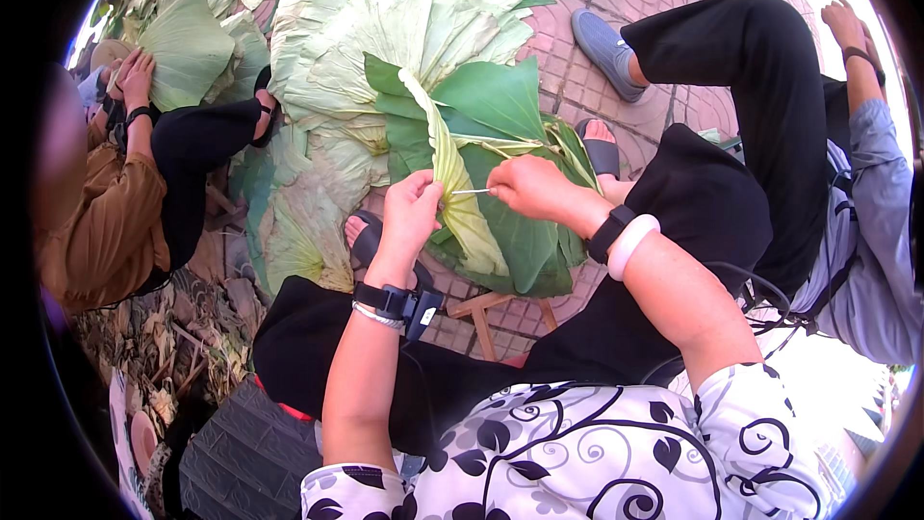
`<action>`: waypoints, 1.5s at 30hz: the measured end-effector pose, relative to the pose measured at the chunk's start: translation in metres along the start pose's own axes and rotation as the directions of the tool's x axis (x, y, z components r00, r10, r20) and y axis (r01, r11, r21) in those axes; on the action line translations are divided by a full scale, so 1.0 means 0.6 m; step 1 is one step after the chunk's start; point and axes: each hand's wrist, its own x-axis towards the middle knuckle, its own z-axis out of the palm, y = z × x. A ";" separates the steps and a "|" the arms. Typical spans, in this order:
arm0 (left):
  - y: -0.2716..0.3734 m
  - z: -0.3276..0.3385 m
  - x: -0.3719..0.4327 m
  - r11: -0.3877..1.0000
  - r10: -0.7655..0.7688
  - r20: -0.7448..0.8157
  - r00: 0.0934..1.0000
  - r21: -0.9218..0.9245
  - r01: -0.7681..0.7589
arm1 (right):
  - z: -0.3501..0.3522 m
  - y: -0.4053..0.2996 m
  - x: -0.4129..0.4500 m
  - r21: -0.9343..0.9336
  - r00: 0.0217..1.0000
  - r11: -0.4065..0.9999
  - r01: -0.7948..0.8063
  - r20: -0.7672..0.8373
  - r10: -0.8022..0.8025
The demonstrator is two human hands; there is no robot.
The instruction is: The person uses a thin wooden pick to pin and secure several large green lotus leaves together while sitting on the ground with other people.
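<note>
My left hand point(410, 211) pinches a folded yellow-green lotus leaf point(468, 230) near its middle, holding it upright in front of my knees. In my right hand point(538, 188) is the end of a thin white strand or rod point(471, 191), which runs level to the leaf close to my left fingertips. Whether it is a thread or a slim tool is too fine to tell. Beneath both hands, darker green lotus leaves point(498, 97) lie stacked, some folded. A small wooden stool or stand point(482, 310) shows partly under this stack.
A large heap of pale, drying lotus leaves point(375, 22) spreads ahead over the patterned paving point(577, 87). At left, a person's hands point(136, 79) hold a broad leaf point(189, 50). Another person's bent leg point(765, 58) is close at right. Dry leaf scraps point(159, 347) litter the lower left.
</note>
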 end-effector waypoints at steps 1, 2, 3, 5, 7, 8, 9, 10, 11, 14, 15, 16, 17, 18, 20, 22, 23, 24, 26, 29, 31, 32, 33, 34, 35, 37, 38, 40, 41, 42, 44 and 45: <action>-0.001 0.001 -0.001 1.000 0.007 0.028 1.000 0.004 -0.007 | 0.000 -0.002 -0.001 -0.018 1.000 1.000 0.005 0.000 -0.005; -0.002 0.003 -0.002 1.000 0.014 0.056 0.998 0.007 -0.014 | -0.001 -0.002 -0.001 -0.018 1.000 1.000 0.005 0.001 -0.005; 0.000 0.008 -0.004 1.000 0.011 0.055 0.998 0.008 -0.011 | -0.002 -0.002 -0.002 -0.032 1.000 0.999 0.003 0.000 -0.003; 0.004 0.020 -0.008 0.998 -0.007 0.148 0.989 -0.055 0.016 | 0.001 -0.004 -0.004 -0.044 1.000 0.999 0.000 0.000 0.000; 0.010 0.024 -0.014 0.994 -0.050 0.199 0.979 -0.090 0.069 | 0.001 -0.005 -0.002 -0.055 1.000 0.998 0.019 -0.012 -0.020; 0.000 0.027 -0.012 0.998 0.002 0.211 0.978 -0.062 0.011 | 0.002 -0.005 -0.002 -0.055 1.000 0.998 0.020 -0.013 -0.021; -0.006 0.031 -0.012 0.998 0.055 0.224 0.973 -0.035 -0.049 | 0.003 -0.004 -0.002 -0.048 1.000 0.999 0.020 -0.017 -0.020; -0.013 0.035 -0.015 0.995 0.087 0.213 0.973 0.027 -0.095 | 0.004 -0.004 -0.001 -0.040 1.000 0.999 0.019 -0.021 -0.020; -0.019 0.037 -0.015 0.995 0.089 0.213 0.973 0.027 -0.097 | 0.005 -0.004 0.000 -0.042 1.000 0.999 0.020 -0.023 -0.021; -0.015 0.051 -0.021 0.831 0.317 0.136 0.939 0.438 -0.344 | 0.003 -0.011 0.004 0.042 0.992 0.997 0.062 -0.113 -0.057; -0.010 0.054 -0.023 0.833 0.313 0.135 0.940 0.437 -0.340 | -0.011 -0.025 0.006 0.115 0.997 0.992 -0.050 -0.054 0.057; -0.003 0.056 -0.025 0.817 0.300 0.118 0.947 0.481 -0.319 | -0.019 -0.034 0.006 0.179 0.986 0.970 -0.165 0.013 0.166; 0.001 0.056 -0.026 0.799 0.288 0.099 0.952 0.524 -0.296 | -0.016 -0.036 0.004 0.181 0.986 0.969 -0.167 0.017 0.166; -0.001 0.056 -0.026 0.798 0.287 0.098 0.953 0.525 -0.295 | -0.016 -0.037 -0.001 0.134 0.993 0.985 -0.112 -0.018 0.116; -0.008 0.054 -0.025 0.824 0.288 0.058 0.956 0.493 -0.278 | -0.017 -0.040 -0.003 0.086 0.997 0.995 -0.056 -0.050 0.060; 0.000 0.059 -0.026 0.837 0.254 0.064 0.965 0.485 -0.252 | -0.021 -0.031 -0.005 0.113 0.999 0.992 -0.049 0.020 0.048; 0.004 0.060 -0.028 0.849 0.220 0.065 0.973 0.480 -0.223 | -0.018 -0.023 -0.005 0.113 0.998 0.992 -0.053 0.020 0.051; 0.008 0.061 -0.028 0.849 0.220 0.068 0.973 0.479 -0.225 | -0.014 -0.016 -0.003 0.141 1.000 0.990 0.015 -0.023 -0.012; 0.014 0.061 -0.028 0.836 0.246 0.094 0.965 0.482 -0.261 | -0.014 0.002 -0.001 0.165 0.995 0.983 0.081 -0.070 -0.071; 0.011 0.060 -0.031 0.811 0.290 0.140 0.947 0.489 -0.320 | -0.025 0.008 0.006 0.155 0.992 0.988 -0.006 0.124 -0.014; 0.017 0.065 -0.038 0.805 0.275 0.154 0.949 0.504 -0.315 | -0.030 0.013 0.006 -0.048 0.967 0.990 -0.135 0.209 0.142; 0.018 0.068 -0.040 0.796 0.261 0.166 0.951 0.520 -0.309 | -0.027 0.012 0.001 -0.142 0.957 0.967 -0.213 0.170 0.236; 0.019 0.071 -0.041 0.797 0.262 0.170 0.950 0.518 -0.312 | -0.021 0.019 -0.002 -0.144 0.956 0.966 -0.216 0.168 0.239; 0.019 0.074 -0.042 0.790 0.281 0.173 0.944 0.517 -0.330 | -0.012 0.030 -0.006 -0.237 0.960 0.938 -0.251 0.059 0.272; 0.020 0.077 -0.042 0.783 0.301 0.177 0.937 0.515 -0.349 | -0.005 0.042 -0.010 -0.323 0.955 0.900 -0.293 -0.053 0.292; 0.015 0.072 -0.042 0.784 0.301 0.156 0.941 0.520 -0.338 | -0.009 0.029 -0.014 -0.361 0.977 0.908 -0.212 -0.110 0.184; 0.013 0.069 -0.041 0.783 0.308 0.138 0.941 0.525 -0.333 | -0.012 0.023 -0.016 -0.403 0.983 0.905 -0.135 -0.169 0.071; 0.012 0.066 -0.038 0.782 0.313 0.133 0.940 0.526 -0.335 | -0.018 0.007 -0.013 -0.327 0.989 0.939 -0.109 -0.130 0.070; 0.012 0.064 -0.038 0.780 0.321 0.128 0.938 0.526 -0.338 | -0.017 -0.001 -0.011 -0.250 0.994 0.965 -0.085 -0.093 0.064; 0.013 0.066 -0.037 0.780 0.320 0.131 0.938 0.525 -0.339 | -0.012 0.001 -0.010 -0.249 0.993 0.964 -0.088 -0.094 0.067; 0.017 0.069 -0.035 0.804 0.324 0.084 0.942 0.501 -0.321 | -0.002 0.005 -0.010 -0.038 0.991 0.996 0.086 -0.097 -0.090; 0.019 0.066 -0.031 0.802 0.325 0.082 0.942 0.503 -0.321 | 0.000 0.005 -0.008 -0.037 0.991 0.995 0.089 -0.098 -0.093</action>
